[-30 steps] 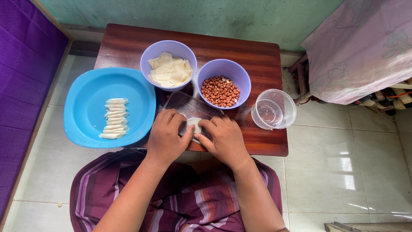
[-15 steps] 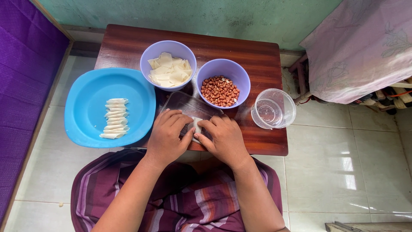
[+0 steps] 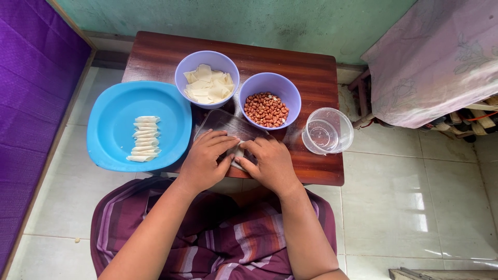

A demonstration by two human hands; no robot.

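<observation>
Both hands' fingers pinching a mostly hidden pale wrapper, clear board beneath.

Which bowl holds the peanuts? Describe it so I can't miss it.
On the dark wooden table, two lilac plastic bowls sit beside the round blue plate. The peanut bowl is the one nearer the clear plastic cup; its neighbour holds pale wrapper squares.

No packages, labels, signs or screens are seen in this view.
</observation>
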